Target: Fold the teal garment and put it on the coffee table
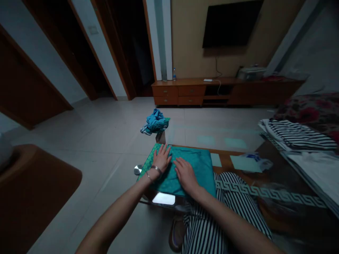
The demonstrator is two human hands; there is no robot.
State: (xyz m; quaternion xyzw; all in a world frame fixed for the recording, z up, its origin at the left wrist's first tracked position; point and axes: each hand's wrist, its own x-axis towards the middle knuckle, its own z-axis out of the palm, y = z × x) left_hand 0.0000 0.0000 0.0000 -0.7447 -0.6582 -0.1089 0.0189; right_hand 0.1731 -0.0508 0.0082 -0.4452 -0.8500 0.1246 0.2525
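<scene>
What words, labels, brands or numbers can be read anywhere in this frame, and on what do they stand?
No text can be read in this dim frame.
Water bottle on the cabinet: label too small to read.
Blue-and-white packet on the glass table: print too blurred to read.
Phone: screen glows blank white.
Teal cloth under the left hand and right hand: woven pattern only, no lettering.

We are noting a crumpled blue cloth (pixel 155 121) lying at the tabletop's far corner, striped garments (pixel 299 134) sitting stacked at right, a phone (pixel 164 198) glowing at the near edge, and a television (pixel 230 23) hanging above a wooden cabinet (pixel 190 91).
</scene>
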